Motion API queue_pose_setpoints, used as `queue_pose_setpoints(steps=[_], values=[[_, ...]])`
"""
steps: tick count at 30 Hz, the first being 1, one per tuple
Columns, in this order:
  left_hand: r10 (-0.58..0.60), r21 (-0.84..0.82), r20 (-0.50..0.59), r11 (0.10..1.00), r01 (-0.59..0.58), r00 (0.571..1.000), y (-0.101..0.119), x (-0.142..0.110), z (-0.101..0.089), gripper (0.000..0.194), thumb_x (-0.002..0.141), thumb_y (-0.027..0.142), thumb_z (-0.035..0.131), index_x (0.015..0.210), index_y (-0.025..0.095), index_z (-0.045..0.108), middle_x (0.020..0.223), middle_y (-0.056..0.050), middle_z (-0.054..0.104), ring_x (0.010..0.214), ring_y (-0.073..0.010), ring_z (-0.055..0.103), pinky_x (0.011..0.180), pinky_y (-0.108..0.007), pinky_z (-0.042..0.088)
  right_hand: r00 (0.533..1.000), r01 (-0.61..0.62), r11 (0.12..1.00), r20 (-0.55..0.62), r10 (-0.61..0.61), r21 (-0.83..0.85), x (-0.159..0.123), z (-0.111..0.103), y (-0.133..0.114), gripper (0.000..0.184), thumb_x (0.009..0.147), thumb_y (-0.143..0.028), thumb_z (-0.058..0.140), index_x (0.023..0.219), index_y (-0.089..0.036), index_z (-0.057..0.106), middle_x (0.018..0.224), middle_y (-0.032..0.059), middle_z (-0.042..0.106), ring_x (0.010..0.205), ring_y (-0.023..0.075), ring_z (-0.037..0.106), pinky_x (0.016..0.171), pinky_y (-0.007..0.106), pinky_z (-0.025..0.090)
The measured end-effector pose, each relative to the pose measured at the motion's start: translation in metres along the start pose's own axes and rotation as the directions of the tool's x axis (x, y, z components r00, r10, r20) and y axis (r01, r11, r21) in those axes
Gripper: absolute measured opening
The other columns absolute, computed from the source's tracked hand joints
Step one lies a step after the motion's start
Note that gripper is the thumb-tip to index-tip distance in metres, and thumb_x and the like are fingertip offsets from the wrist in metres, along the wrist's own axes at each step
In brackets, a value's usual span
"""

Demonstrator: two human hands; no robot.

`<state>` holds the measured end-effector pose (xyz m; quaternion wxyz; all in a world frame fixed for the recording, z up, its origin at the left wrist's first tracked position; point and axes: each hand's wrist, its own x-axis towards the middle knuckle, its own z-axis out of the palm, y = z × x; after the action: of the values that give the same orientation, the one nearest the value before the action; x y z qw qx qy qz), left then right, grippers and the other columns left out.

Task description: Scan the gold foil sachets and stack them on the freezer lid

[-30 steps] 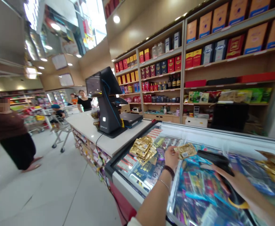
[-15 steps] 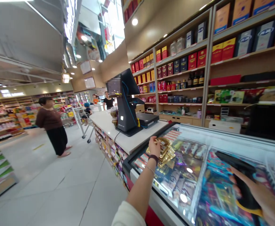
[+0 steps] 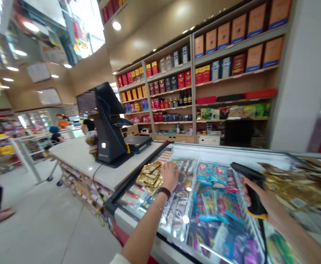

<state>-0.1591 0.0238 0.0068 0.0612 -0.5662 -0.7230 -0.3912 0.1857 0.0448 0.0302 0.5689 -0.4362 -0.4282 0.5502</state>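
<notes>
My left hand (image 3: 170, 176) is over the glass top of a chest freezer (image 3: 189, 146). Its fingers are apart and hold nothing. Just to its left, a pile of gold foil packets (image 3: 150, 176) lies on the glass. My right hand (image 3: 259, 194) is wrapped around a black and yellow barcode scanner (image 3: 250, 174), whose cable hangs down over the freezer. To the right of the scanner, a larger heap of gold foil packets (image 3: 300, 183) rests on the freezer. Beneath the glass are bagged ice creams (image 3: 210, 205) in blue, brown and purple wrappers.
A white counter (image 3: 75, 156) adjoins the freezer on the left, carrying a black checkout terminal (image 3: 109, 128). Shelves (image 3: 171, 90) of boxes and bottles line the back wall. A shopping cart (image 3: 28, 157) and several people are beyond the counter. A grey pillar (image 3: 300, 84) rises at right.
The view has swung right, bringing the larger gold heap into sight. My left hand has let go of the gold packets and moved to their right. My right hand still holds the barcode scanner.
</notes>
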Motion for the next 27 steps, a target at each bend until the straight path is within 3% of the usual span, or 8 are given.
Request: queue_pose_setpoints(steps=[4,8,11,15,17,20,23,27], values=[[0.243,-0.21,0.136,0.954,-0.211,0.961,0.073,-0.011,0.059,0.024,0.104,0.025,0.064,0.125,0.024,0.075,0.134,-0.014,0.076,0.134,-0.034,0.067,0.123,-0.057,0.048,0.997,0.027,0.999,-0.079,-0.024,0.034,-0.005,-0.06,-0.02,0.05,0.051,-0.047,0.102,0.082,-0.022,0.073,0.059,-0.0018,0.064,0.041,0.0111,0.049,0.036,0.023,0.038],[0.372,-0.381,0.269,0.888,-0.257,0.888,0.154,-0.035,0.11,0.026,0.104,0.029,0.066,0.127,0.024,0.076,0.134,-0.013,0.078,0.136,-0.034,0.069,0.125,-0.056,0.049,0.978,0.116,0.992,-0.177,-0.106,0.046,-0.011,-0.111,-0.039,0.055,0.044,-0.042,0.107,0.076,-0.023,0.066,0.058,-0.0029,0.065,0.041,0.0113,0.052,0.037,0.022,0.041],[0.368,-0.392,0.389,0.896,-0.209,0.845,0.212,-0.051,0.137,0.034,0.104,0.04,0.069,0.132,0.022,0.077,0.139,-0.016,0.077,0.14,-0.0356,0.067,0.128,-0.056,0.047,0.927,0.184,0.979,-0.345,-0.145,0.083,-0.013,-0.131,-0.049,0.061,0.038,-0.045,0.108,0.079,-0.022,0.068,0.056,-0.0046,0.063,0.041,0.0105,0.05,0.036,0.022,0.04],[0.194,-0.274,0.467,0.959,-0.068,0.863,0.27,-0.066,0.163,0.054,0.098,0.059,0.074,0.136,0.021,0.078,0.15,-0.017,0.073,0.15,-0.0414,0.058,0.128,-0.058,0.046,0.856,0.25,0.965,-0.483,-0.183,0.076,-0.007,-0.143,-0.046,0.061,0.041,-0.054,0.106,0.078,-0.023,0.067,0.055,-0.0058,0.061,0.042,0.0116,0.05,0.037,0.025,0.04],[0.127,-0.224,0.479,0.974,-0.019,0.869,0.286,-0.07,0.172,0.056,0.096,0.063,0.076,0.134,0.022,0.078,0.153,-0.017,0.071,0.151,-0.0433,0.056,0.126,-0.06,0.046,0.846,0.236,0.97,-0.504,-0.176,0.057,-0.002,-0.146,-0.04,0.062,0.041,-0.058,0.105,0.074,-0.024,0.064,0.055,-0.0054,0.062,0.042,0.012,0.05,0.037,0.026,0.04],[0.124,-0.238,0.447,0.971,-0.016,0.886,0.294,-0.074,0.185,0.051,0.089,0.057,0.087,0.125,0.022,0.078,0.148,-0.018,0.073,0.146,-0.0448,0.059,0.123,-0.061,0.047,0.856,0.197,0.98,-0.493,-0.154,0.036,0.003,-0.149,-0.031,0.065,0.042,-0.062,0.105,0.074,-0.025,0.063,0.055,-0.0054,0.061,0.043,0.0117,0.05,0.037,0.026,0.039],[0.129,-0.347,0.4,0.938,0.02,0.907,0.287,-0.071,0.193,0.039,0.085,0.038,0.093,0.118,0.022,0.078,0.133,-0.019,0.079,0.136,-0.0446,0.065,0.117,-0.058,0.051,0.871,0.165,0.986,-0.473,-0.136,0.021,0.006,-0.151,-0.026,0.065,0.045,-0.064,0.104,0.076,-0.025,0.062,0.056,-0.0057,0.061,0.043,0.0112,0.05,0.039,0.026,0.04],[0.099,-0.454,0.401,0.885,0.104,0.911,0.261,-0.057,0.192,0.026,0.091,0.018,0.081,0.116,0.022,0.078,0.11,-0.015,0.085,0.119,-0.0379,0.077,0.109,-0.049,0.057,0.871,0.165,0.986,-0.465,-0.159,-0.029,0.007,-0.15,-0.023,0.065,0.05,-0.068,0.101,0.077,-0.027,0.059,0.058,-0.0053,0.061,0.045,0.0125,0.052,0.04,0.028,0.042]])
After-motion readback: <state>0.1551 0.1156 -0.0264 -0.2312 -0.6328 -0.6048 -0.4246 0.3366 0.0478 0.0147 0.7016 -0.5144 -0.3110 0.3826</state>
